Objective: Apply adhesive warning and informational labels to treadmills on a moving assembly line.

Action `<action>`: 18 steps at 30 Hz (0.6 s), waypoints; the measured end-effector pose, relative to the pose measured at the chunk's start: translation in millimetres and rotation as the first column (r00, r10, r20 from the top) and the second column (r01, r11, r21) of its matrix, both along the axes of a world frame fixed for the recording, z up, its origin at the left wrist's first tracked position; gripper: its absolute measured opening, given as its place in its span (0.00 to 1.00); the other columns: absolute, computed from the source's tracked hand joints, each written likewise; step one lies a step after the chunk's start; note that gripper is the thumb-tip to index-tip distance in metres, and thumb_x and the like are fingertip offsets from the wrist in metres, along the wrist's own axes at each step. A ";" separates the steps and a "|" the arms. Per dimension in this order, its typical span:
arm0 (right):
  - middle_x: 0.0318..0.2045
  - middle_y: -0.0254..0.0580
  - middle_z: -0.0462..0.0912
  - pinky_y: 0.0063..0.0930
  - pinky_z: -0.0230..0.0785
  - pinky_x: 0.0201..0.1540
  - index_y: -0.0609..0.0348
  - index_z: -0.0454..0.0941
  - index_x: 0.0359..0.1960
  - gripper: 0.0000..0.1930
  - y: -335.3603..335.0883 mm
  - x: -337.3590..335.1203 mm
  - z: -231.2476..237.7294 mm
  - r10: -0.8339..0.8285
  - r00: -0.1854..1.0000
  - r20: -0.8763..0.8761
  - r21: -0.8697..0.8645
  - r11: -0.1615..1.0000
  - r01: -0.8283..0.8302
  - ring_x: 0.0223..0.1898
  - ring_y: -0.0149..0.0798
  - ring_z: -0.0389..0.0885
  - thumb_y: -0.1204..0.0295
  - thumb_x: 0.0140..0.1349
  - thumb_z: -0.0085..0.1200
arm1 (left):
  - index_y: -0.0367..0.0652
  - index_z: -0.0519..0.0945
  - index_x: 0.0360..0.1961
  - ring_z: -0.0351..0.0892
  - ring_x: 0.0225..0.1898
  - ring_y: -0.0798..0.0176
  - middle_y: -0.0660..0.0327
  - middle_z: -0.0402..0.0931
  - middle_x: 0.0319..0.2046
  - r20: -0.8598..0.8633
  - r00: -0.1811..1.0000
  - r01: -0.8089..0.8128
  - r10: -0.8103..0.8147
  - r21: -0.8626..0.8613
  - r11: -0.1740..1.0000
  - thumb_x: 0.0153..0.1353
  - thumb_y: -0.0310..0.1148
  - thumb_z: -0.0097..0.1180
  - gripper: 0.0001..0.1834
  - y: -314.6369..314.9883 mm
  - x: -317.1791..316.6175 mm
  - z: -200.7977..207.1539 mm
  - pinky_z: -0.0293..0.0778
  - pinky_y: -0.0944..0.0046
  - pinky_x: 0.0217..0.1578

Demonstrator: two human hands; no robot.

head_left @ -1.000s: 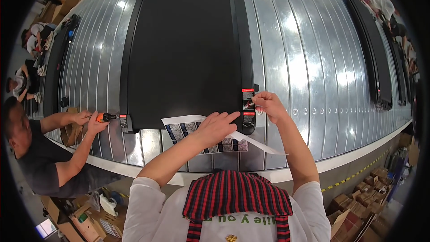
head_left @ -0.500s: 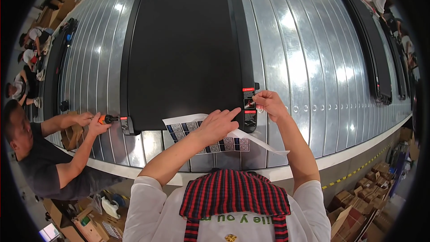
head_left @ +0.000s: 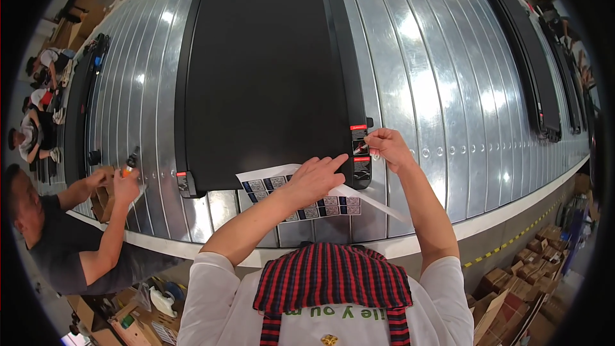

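Observation:
A long black treadmill deck lies on the metal-slatted bench, with red-and-black warning labels on its near right corner. My left hand reaches over the near edge, its index finger stretched to the labels and its other fingers closed on a printed sticker sheet. The sheet hangs tilted past the deck's near end, partly hidden by my forearm. My right hand pinches at the right edge of the upper warning label. A red-and-white bit shows just under its fingers.
A co-worker at the left holds an orange-and-black power screwdriver near a cardboard box. More black decks lie on the slatted bench at left and right. Cartons are stacked below its front edge.
The co-worker's screwdriver has moved away from the deck's near left corner and now points upward. The deck has shifted slightly in view. My hands keep nearly the same place.

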State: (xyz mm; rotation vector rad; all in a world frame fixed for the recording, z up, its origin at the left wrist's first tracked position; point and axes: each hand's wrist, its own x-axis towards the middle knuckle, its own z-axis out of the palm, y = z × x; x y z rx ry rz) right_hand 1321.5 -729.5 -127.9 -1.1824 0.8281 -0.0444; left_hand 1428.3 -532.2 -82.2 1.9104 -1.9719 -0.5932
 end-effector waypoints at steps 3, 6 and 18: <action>0.20 0.35 0.75 0.16 0.59 0.23 0.64 0.75 0.24 0.05 0.2 -0.3 2.3 -0.021 1.000 -0.013 0.020 1.000 0.022 0.20 0.24 0.68 0.75 0.52 0.56 | 0.43 0.74 0.27 0.68 0.41 0.58 0.53 0.61 0.54 -0.005 1.000 0.010 -0.010 -0.028 1.000 0.41 0.22 0.51 0.08 -0.3 1.3 -0.1 0.64 0.60 0.41; 0.20 0.35 0.75 0.16 0.58 0.22 0.64 0.75 0.24 0.05 -0.4 -1.3 1.3 -0.022 1.000 -0.010 0.013 1.000 0.022 0.20 0.24 0.68 0.75 0.51 0.56 | 0.42 0.73 0.24 0.69 0.40 0.59 0.53 0.62 0.54 -0.011 0.999 0.034 -0.034 -0.033 0.999 0.39 0.23 0.52 0.07 -4.8 2.2 3.5 0.64 0.60 0.38; 0.18 0.34 0.74 0.17 0.57 0.21 0.63 0.74 0.22 0.06 3.6 -2.1 -2.6 -0.031 0.999 -0.006 -0.053 0.998 0.031 0.19 0.24 0.66 0.75 0.51 0.55 | 0.42 0.76 0.20 0.68 0.39 0.61 0.58 0.61 0.54 0.043 0.994 0.093 -0.099 0.112 0.989 0.36 0.21 0.55 0.06 -19.9 1.2 3.8 0.64 0.61 0.36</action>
